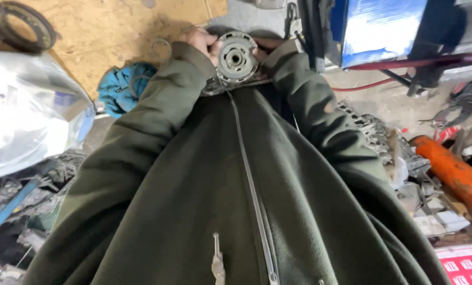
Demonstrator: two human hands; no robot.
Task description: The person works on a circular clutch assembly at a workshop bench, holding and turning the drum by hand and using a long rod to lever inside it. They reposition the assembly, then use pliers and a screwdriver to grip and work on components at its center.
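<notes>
Left hand (200,41) and right hand (261,48) clasped round grey metal part (236,57) from either side, held against green jacket (236,184) front. Cardboard (119,26) beyond; clutter crowded both edges.

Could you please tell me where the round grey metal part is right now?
In the head view, the round grey metal part sits top centre, held between the left hand and right hand, above the green jacket's zip.
</notes>
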